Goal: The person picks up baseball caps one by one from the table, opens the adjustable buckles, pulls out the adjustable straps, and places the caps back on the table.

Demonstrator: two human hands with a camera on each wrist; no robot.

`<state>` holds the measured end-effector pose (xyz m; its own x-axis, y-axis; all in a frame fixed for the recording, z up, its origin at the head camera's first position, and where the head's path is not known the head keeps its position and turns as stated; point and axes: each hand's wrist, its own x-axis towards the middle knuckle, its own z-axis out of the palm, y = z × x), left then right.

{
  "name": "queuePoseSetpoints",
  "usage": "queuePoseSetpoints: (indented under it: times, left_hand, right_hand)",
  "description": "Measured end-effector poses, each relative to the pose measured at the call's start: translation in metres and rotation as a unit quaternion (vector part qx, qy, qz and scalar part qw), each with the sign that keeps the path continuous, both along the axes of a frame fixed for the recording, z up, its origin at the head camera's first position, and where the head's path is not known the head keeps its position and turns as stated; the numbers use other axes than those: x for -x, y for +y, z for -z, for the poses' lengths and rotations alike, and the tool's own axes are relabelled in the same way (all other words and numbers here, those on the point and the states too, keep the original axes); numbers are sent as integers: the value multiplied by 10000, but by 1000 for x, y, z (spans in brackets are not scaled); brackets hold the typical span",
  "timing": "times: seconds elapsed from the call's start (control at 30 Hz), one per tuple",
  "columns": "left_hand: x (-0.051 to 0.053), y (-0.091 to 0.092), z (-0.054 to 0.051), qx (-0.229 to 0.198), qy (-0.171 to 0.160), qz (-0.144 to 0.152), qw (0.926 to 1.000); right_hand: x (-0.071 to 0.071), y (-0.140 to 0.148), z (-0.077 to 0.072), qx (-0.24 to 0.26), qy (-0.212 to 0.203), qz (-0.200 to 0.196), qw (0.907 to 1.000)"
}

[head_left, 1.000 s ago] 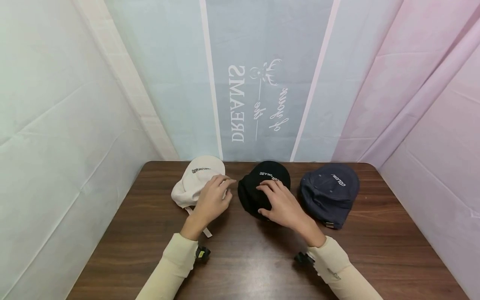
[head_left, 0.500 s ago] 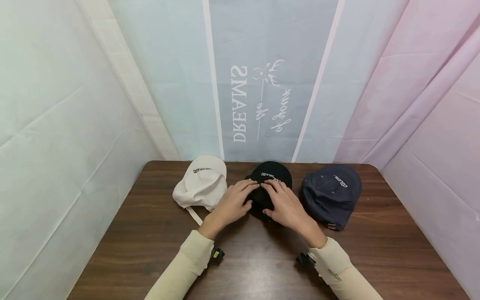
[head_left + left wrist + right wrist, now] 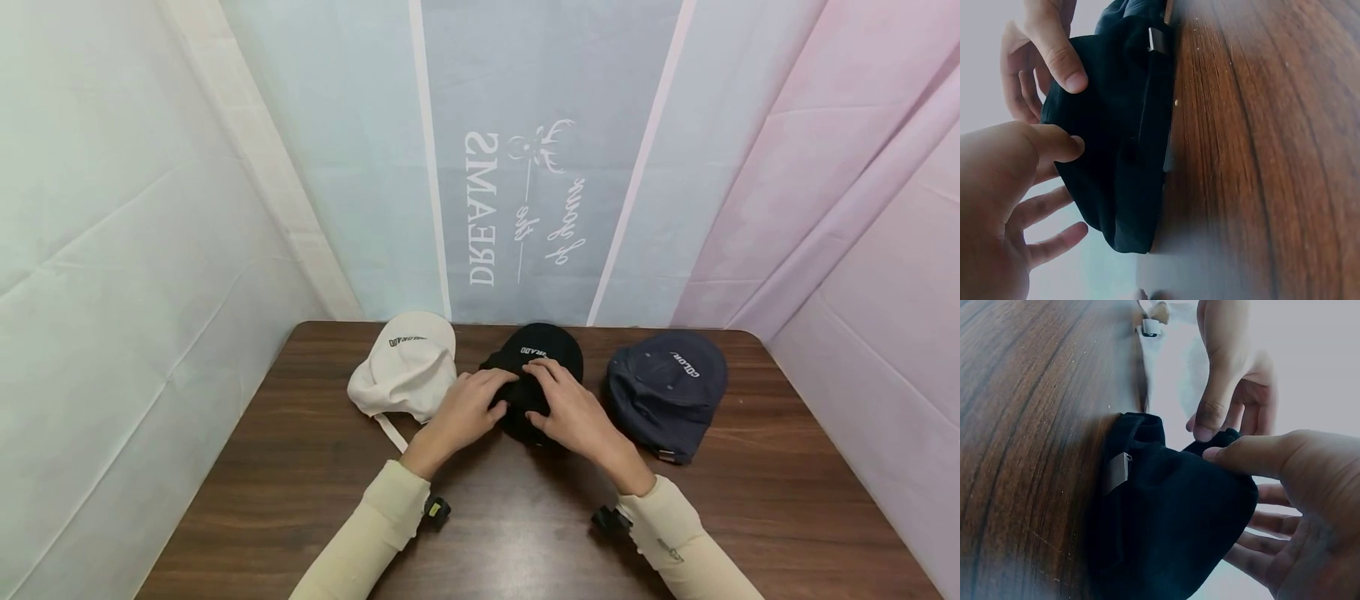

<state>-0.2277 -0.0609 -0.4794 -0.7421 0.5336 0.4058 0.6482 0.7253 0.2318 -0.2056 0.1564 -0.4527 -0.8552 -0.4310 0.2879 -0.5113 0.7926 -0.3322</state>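
A black baseball cap (image 3: 542, 337) lies on the table between two others, its brim toward the far edge and white lettering on its front. My left hand (image 3: 468, 408) grips the left side of its crown, thumb on the near side, fingers behind. On the right side my right hand (image 3: 572, 410) holds the cloth in the same way. Seen from the left wrist, the crown of the black cap (image 3: 1116, 119) stands up, its back band resting on the wood. The right wrist view shows a metal buckle (image 3: 1118, 472) on that band. The hands hide part of the crown.
To the left lies a white cap (image 3: 405, 371), its strap (image 3: 392, 433) trailing toward me. A navy cap (image 3: 663, 387) rests on the right with a buckle at its back. A printed cloth backdrop (image 3: 525, 167) hangs behind the wooden table (image 3: 495, 542).
My left hand has moved right, from beside the white cap onto the black cap. My right hand has stayed about where it was, at the black cap's right side.
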Motion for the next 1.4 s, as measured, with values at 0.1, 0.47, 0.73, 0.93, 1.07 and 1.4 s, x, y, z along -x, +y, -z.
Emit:
queuePoseSetpoints:
  times: [0.1, 0.47, 0.73, 0.93, 1.07, 1.4]
  left_hand:
    - [0, -2, -1, -118, 152, -8, 9998]
    - [0, -8, -13, -720, 762, 58, 9945]
    - [-8, -8, -13, -984, 1799, 418, 9779]
    - [-14, -3, -18, -435, 2039, 1122, 9716]
    - [-18, 0, -18, 16, 1889, 1233, 9742]
    - [-18, 0, -11, 446, 2511, 1014, 9616]
  right_hand:
    - [1, 0, 1, 169, 16, -29, 9999]
    - [4, 2, -5, 625, 1418, -61, 9879]
    - [8, 4, -8, 1242, 1633, 91, 9787]
    - [10, 2, -18, 1653, 1396, 201, 9761]
    - [9, 0, -25, 1794, 1257, 248, 9754]
    - [7, -1, -38, 2110, 910, 421, 9723]
